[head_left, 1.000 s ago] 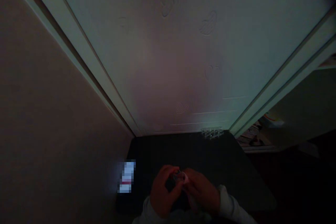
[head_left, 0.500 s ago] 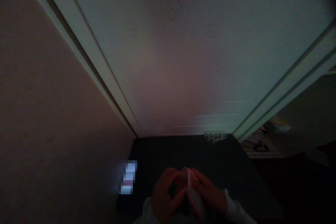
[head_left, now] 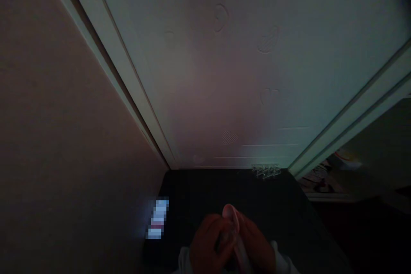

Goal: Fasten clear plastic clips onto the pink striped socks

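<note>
A thin, pale pink thing with a rounded, rimmed end stands tilted between my hands, low in the view. It is too dark to tell its kind. My right hand is closed around its right side. My left hand is closed too, its thumb and fingers bent together against the left side of the pink thing. Something small and shiny seems to lie at the left fingertips, but I cannot make it out. The lower end of the pink thing is partly hidden by the hands.
The hands are over a dark tabletop. A lit, blurred-out screen lies at its left edge. A clear, lattice-like thing sits at the back, against a pale panel with heart reliefs. A wall rises on the left.
The left hand has moved slightly right and down, closing in on the pink thing. The pink thing has turned, so more of its rounded end shows. The view has shifted a little.
</note>
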Demonstrator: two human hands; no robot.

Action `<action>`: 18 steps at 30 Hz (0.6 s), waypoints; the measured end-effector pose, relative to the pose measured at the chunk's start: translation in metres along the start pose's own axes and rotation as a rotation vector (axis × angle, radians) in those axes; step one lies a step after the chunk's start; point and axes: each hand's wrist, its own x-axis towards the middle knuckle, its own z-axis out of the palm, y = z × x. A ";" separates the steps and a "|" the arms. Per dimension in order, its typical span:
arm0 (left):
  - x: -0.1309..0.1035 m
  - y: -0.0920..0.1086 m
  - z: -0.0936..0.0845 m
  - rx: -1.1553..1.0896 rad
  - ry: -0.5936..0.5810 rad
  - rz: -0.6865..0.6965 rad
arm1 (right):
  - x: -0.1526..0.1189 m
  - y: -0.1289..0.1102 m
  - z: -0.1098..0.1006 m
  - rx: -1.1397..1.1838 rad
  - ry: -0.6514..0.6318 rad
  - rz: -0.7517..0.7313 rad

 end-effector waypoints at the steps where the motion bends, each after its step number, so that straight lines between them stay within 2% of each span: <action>1: -0.002 -0.002 0.001 0.015 -0.024 -0.008 | 0.001 0.002 0.000 -0.013 -0.006 -0.008; 4: -0.007 -0.004 0.005 0.047 -0.083 -0.008 | 0.002 0.007 0.001 -0.060 -0.012 -0.016; 10: -0.009 -0.007 0.011 0.077 -0.084 0.014 | 0.003 0.009 0.002 -0.117 0.014 -0.028; 16: -0.011 -0.015 0.013 0.007 -0.108 -0.066 | 0.006 0.024 0.003 -0.069 0.054 0.024; 18: -0.012 -0.017 0.014 -0.010 -0.083 -0.090 | 0.007 0.027 0.002 -0.045 0.050 0.046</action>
